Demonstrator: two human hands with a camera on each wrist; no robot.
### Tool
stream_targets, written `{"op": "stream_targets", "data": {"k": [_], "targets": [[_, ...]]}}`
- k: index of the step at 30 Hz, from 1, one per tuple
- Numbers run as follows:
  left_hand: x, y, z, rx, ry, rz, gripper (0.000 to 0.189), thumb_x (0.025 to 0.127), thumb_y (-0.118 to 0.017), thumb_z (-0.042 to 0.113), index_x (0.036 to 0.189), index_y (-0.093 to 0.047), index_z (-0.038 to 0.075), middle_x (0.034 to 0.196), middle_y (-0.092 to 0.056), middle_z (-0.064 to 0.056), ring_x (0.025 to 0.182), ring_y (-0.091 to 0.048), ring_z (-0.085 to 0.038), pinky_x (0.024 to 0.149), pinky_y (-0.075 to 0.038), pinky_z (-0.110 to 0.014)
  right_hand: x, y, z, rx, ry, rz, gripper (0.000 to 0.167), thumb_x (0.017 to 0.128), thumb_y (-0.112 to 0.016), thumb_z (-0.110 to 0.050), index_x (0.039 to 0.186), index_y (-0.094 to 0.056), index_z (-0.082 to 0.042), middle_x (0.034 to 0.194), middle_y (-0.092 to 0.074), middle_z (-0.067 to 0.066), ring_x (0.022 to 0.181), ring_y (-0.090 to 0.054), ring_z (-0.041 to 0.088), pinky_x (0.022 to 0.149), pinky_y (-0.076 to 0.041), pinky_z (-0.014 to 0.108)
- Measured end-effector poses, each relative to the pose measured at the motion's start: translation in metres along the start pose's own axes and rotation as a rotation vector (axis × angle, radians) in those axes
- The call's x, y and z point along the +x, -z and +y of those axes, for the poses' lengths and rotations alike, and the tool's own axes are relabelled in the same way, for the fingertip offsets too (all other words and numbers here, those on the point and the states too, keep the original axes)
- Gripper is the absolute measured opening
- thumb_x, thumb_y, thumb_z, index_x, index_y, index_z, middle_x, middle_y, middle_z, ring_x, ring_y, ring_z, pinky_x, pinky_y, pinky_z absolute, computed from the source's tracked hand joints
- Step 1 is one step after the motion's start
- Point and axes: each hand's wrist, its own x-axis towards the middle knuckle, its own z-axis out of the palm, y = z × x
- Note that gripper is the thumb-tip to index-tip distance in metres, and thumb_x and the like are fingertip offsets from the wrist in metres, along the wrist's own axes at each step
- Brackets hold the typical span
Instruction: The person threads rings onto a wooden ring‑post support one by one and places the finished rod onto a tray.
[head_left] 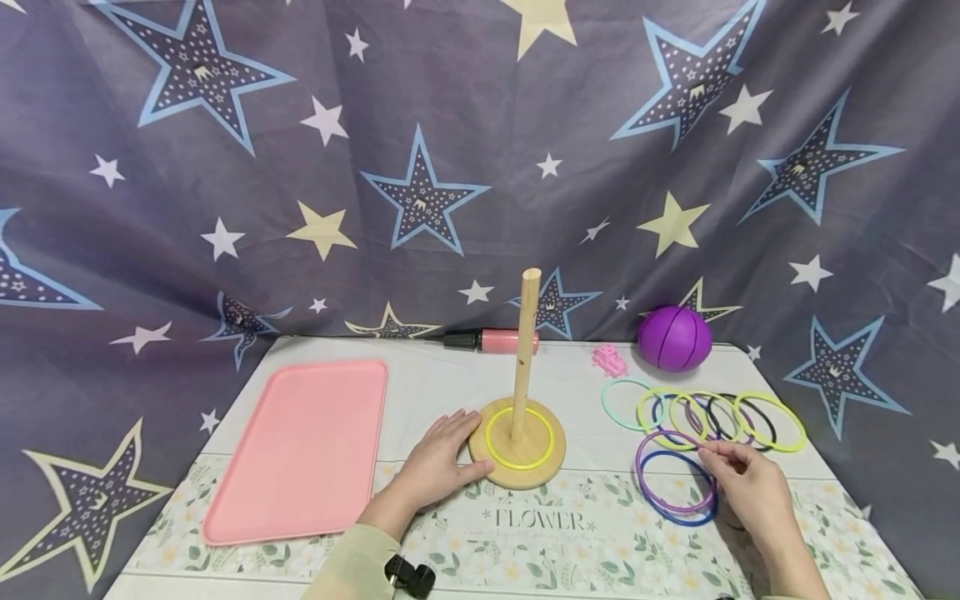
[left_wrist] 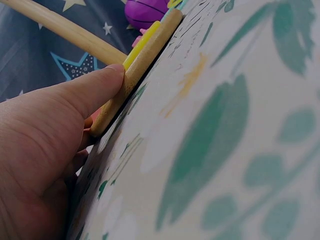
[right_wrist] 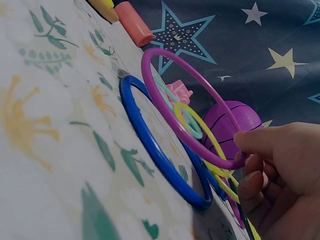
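Observation:
In my right hand [head_left: 753, 492], thumb and fingers pinch a purple ring [right_wrist: 187, 82] by its edge. The ring is tilted and raised above a blue ring [right_wrist: 165, 162] lying on the table. My left hand [head_left: 442, 458] grips the round wooden base [head_left: 483, 454] of a ring toss stand at its left edge, thumb toward the front. An upright wooden peg [head_left: 527, 350] rises from the base. Around the foot of the peg lies a yellow ring [head_left: 550, 450], flat on the base.
Several overlapping rings [head_left: 787, 446] lie at the right, beside a turquoise ring [head_left: 606, 408]. Behind them are a purple ball [head_left: 675, 339] and a small pink toy [head_left: 610, 361]. A pink pump [head_left: 498, 341] lies at the back. A pink tray [head_left: 307, 450] occupies the left.

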Motion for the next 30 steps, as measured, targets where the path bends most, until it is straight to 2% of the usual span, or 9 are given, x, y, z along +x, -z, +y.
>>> {"op": "stream_targets", "data": {"k": [10, 12, 19, 21, 26, 30], "targets": [[0.001, 0.001, -0.001, -0.001, 0.002, 0.005, 0.087, 0.101, -0.079, 0.053, 0.165, -0.049, 0.002, 0.167, -0.051, -0.016, 0.162, -0.037, -0.035, 0.137, -0.021, -0.051, 0.001, -0.004, -0.009, 0.236, -0.065, -0.069, 0.048, 0.104, -0.08, -0.041, 0.132, -0.076, -0.001, 0.087, -0.071, 0.002, 0.067, -0.06, 0.011, 0.051, -0.056, 0.028], [0.001, 0.001, -0.001, 0.0, 0.001, 0.006, 0.087, 0.101, -0.079, 0.053, 0.165, -0.049, 0.002, 0.167, -0.051, -0.016, 0.162, -0.037, -0.035, 0.137, -0.021, -0.051, 0.003, -0.004, -0.012, 0.283, -0.051, -0.078, 0.048, 0.104, -0.08, -0.04, 0.131, -0.076, -0.001, 0.085, -0.07, 0.001, 0.067, -0.059, 0.01, 0.052, -0.056, 0.027], [-0.001, -0.001, -0.002, 0.003, 0.007, -0.008, 0.088, 0.101, -0.079, 0.054, 0.166, -0.048, 0.003, 0.168, -0.05, -0.015, 0.163, -0.036, -0.033, 0.138, -0.02, -0.05, 0.008, 0.005, -0.026, 0.463, -0.012, -0.108, 0.027, 0.104, -0.082, -0.03, 0.118, -0.082, -0.007, 0.083, -0.068, -0.003, 0.067, -0.059, 0.009, 0.055, -0.056, 0.024], [-0.002, 0.0, -0.001, -0.003, 0.016, -0.011, 0.088, 0.101, -0.078, 0.054, 0.167, -0.047, 0.005, 0.169, -0.049, -0.014, 0.163, -0.035, -0.031, 0.138, -0.019, -0.048, 0.009, 0.008, -0.032, 0.502, 0.001, -0.118, 0.025, 0.104, -0.082, -0.03, 0.116, -0.082, -0.007, 0.082, -0.066, -0.005, 0.067, -0.058, 0.009, 0.055, -0.056, 0.023], [-0.001, 0.0, -0.001, -0.012, 0.018, -0.001, 0.088, 0.101, -0.079, 0.054, 0.167, -0.047, 0.005, 0.169, -0.049, -0.014, 0.163, -0.035, -0.032, 0.138, -0.019, -0.049, 0.01, 0.013, -0.049, 0.592, 0.097, -0.117, 0.022, 0.104, -0.082, -0.02, 0.114, -0.081, 0.0, 0.08, -0.065, -0.004, 0.065, -0.057, 0.008, 0.053, -0.054, 0.021], [-0.001, 0.0, -0.002, -0.012, 0.019, 0.002, 0.088, 0.1, -0.079, 0.055, 0.167, -0.048, 0.005, 0.169, -0.05, -0.014, 0.163, -0.035, -0.032, 0.138, -0.019, -0.05, 0.011, 0.015, -0.065, 0.621, 0.144, -0.112, 0.017, 0.104, -0.081, -0.018, 0.111, -0.082, -0.003, 0.079, -0.065, -0.004, 0.065, -0.056, 0.007, 0.053, -0.053, 0.019]]}}
